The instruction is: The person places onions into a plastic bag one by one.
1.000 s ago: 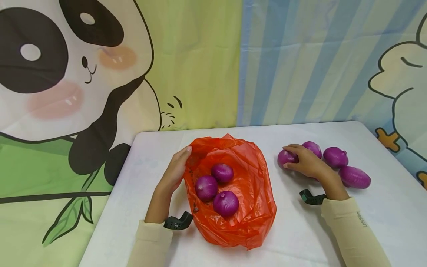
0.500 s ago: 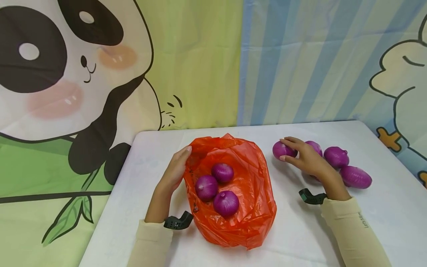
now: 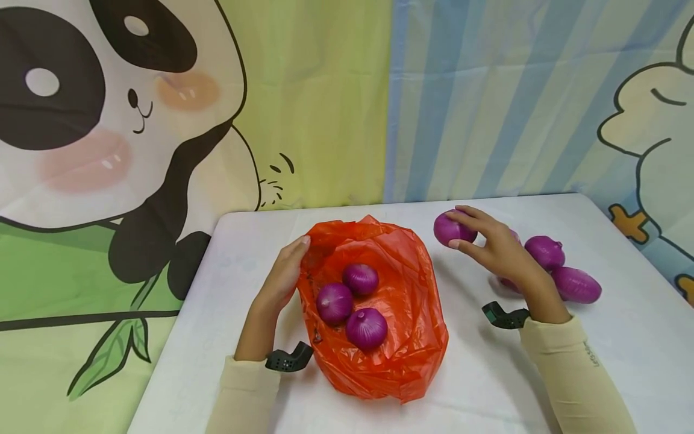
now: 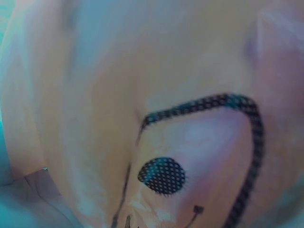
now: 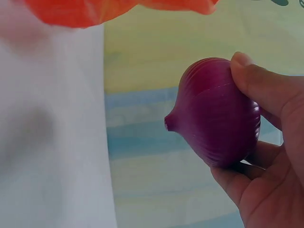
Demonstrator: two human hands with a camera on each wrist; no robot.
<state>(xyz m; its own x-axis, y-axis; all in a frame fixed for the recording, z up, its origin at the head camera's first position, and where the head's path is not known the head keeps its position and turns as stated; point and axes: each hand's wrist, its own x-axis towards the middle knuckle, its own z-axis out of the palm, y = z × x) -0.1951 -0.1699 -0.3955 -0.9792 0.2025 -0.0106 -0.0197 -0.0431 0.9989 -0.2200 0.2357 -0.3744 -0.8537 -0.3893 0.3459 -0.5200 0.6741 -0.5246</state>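
Note:
In the head view my right hand (image 3: 496,244) holds a purple onion (image 3: 447,229) between thumb and fingers, raised above the white table. The right wrist view shows that onion (image 5: 216,114) sideways, its stem end pointing left. My left hand (image 3: 282,274) grips the upper left rim of a red plastic bag (image 3: 409,313), most of its fingers hidden behind the plastic. Inside the wide-mouthed bag lie three purple onions, the nearest one (image 3: 366,328) stem up. The left wrist view is blurred and tinted, filled by something close to the lens.
Several more onions are clustered on the table (image 3: 466,374) at the right, among them a round one (image 3: 544,252) and a longer one (image 3: 576,284). The right forearm partly covers others. Behind the table's far edge hangs a printed curtain (image 3: 325,108).
My right hand has lifted the onion off the table, away from the cluster, and carried it up and slightly left. The left hand and the bag have stayed in place.

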